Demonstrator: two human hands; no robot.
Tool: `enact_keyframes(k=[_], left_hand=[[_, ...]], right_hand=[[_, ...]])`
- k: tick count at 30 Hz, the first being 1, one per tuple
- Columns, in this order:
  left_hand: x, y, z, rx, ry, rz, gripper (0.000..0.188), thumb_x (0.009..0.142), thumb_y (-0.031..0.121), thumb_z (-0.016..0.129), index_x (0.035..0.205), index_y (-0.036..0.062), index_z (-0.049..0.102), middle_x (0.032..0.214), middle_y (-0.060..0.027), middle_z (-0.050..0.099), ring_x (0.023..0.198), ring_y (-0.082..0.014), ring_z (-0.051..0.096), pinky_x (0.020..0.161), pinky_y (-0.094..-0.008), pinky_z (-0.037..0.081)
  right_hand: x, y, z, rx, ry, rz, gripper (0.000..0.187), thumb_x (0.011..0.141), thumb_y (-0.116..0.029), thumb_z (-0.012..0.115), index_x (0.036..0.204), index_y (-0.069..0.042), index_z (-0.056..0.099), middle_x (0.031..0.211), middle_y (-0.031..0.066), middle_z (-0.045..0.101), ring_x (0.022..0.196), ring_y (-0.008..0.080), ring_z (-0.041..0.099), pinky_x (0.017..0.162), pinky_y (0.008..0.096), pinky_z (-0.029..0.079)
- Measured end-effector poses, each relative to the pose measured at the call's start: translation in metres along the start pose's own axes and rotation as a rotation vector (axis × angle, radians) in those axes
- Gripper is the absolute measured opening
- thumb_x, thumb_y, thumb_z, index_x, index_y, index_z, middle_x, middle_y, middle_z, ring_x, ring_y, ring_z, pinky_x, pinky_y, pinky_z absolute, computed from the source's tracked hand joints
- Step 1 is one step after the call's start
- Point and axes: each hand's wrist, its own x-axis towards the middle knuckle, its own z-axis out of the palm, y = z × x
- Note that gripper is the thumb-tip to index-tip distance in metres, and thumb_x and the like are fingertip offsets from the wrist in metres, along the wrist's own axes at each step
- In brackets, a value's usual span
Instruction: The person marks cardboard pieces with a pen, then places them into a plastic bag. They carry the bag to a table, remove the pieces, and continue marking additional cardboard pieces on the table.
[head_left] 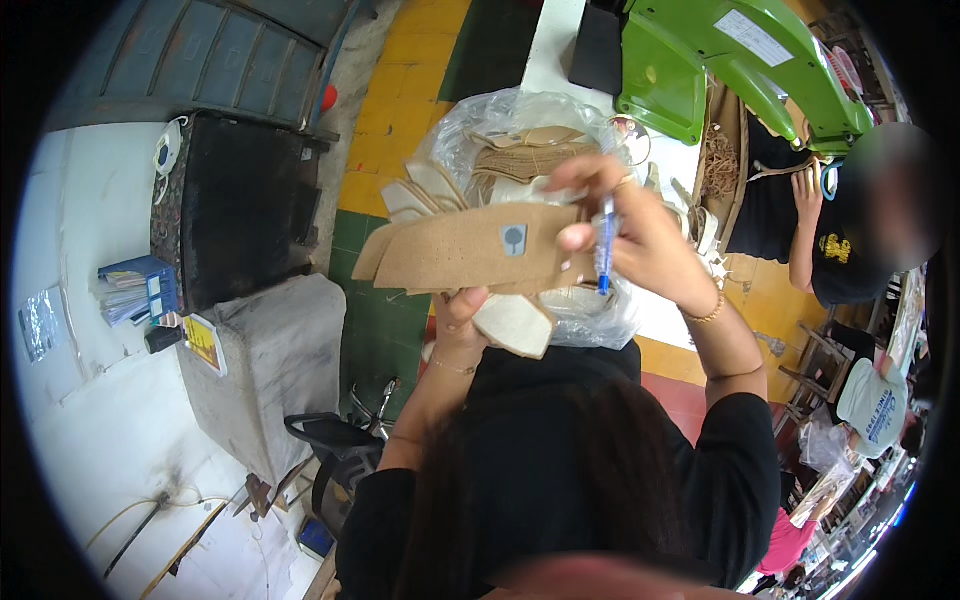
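My left hand grips a small stack of flat brown cut pieces from below, its thumb at their lower edge. The top piece bears a small grey-blue patch with a dark round mark. A blue pen is held in my right hand, whose fingers are at the right end of the stack. Behind the stack, a clear plastic bag holds more brown pieces. Pale-faced cut pieces fan out at its left, and another pale piece lies below the stack.
A green machine stands on the white table at the far right. Beyond it a co-worker handles blue-handled scissors. To the left are a cloth-covered block and a black cabinet.
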Motion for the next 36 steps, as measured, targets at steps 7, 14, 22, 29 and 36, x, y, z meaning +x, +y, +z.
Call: enact_keyframes(k=[7,14,22,29,36], left_hand=[[-0.024,-0.007,-0.044,0.178,0.275,-0.154,0.063,0.08,0.019,0.069,0.134,0.0039,0.04,0.118,-0.0134,0.056,0.107,-0.0233,0.06,0.087,-0.0369,0.054],[-0.031,-0.003,-0.071,0.204,0.276,-0.124,0.047,0.093,0.032,0.057,0.129,0.0043,0.047,0.113,-0.0157,0.061,0.083,-0.0168,0.064,0.067,-0.0315,0.057],[-0.031,0.003,-0.065,0.124,0.257,-0.24,0.046,0.094,0.03,0.054,0.131,0.0033,0.046,0.118,-0.0191,0.06,0.08,-0.0174,0.065,0.068,-0.0314,0.057],[-0.005,-0.014,-0.068,0.576,-0.146,-0.409,0.074,0.08,0.025,0.069,0.139,-0.0043,0.034,0.127,-0.0216,0.056,0.099,-0.0238,0.062,0.088,-0.0329,0.05],[0.017,-0.006,-0.077,1.511,-0.811,-0.569,0.065,0.07,0.032,0.076,0.125,0.0057,0.051,0.098,-0.0199,0.066,0.093,-0.0351,0.065,0.081,-0.0401,0.05]], right_hand=[[-0.001,0.047,0.025,0.091,-0.245,0.089,0.027,0.09,-0.029,0.067,0.099,-0.004,0.065,0.075,0.0086,0.067,0.068,0.0149,0.064,0.065,0.03,0.05],[0.059,0.086,-0.009,0.052,-0.141,0.155,0.027,0.087,-0.024,0.07,0.105,-0.005,0.065,0.08,0.012,0.067,0.069,0.016,0.065,0.061,0.0255,0.049],[0.023,0.142,0.012,-0.549,-0.34,0.196,0.017,0.079,-0.01,0.068,0.096,-0.009,0.068,0.084,0.013,0.07,0.085,0.0311,0.068,0.075,0.0389,0.054],[-0.038,0.178,0.066,-0.92,-0.427,0.254,0.063,0.073,-0.028,0.076,0.127,-0.009,0.051,0.104,0.0219,0.063,0.097,0.0354,0.064,0.082,0.0431,0.053],[-0.025,0.191,0.044,-0.69,-0.542,0.283,0.075,0.066,-0.037,0.08,0.126,-0.004,0.051,0.103,0.0221,0.063,0.096,0.0386,0.063,0.086,0.0421,0.052]])
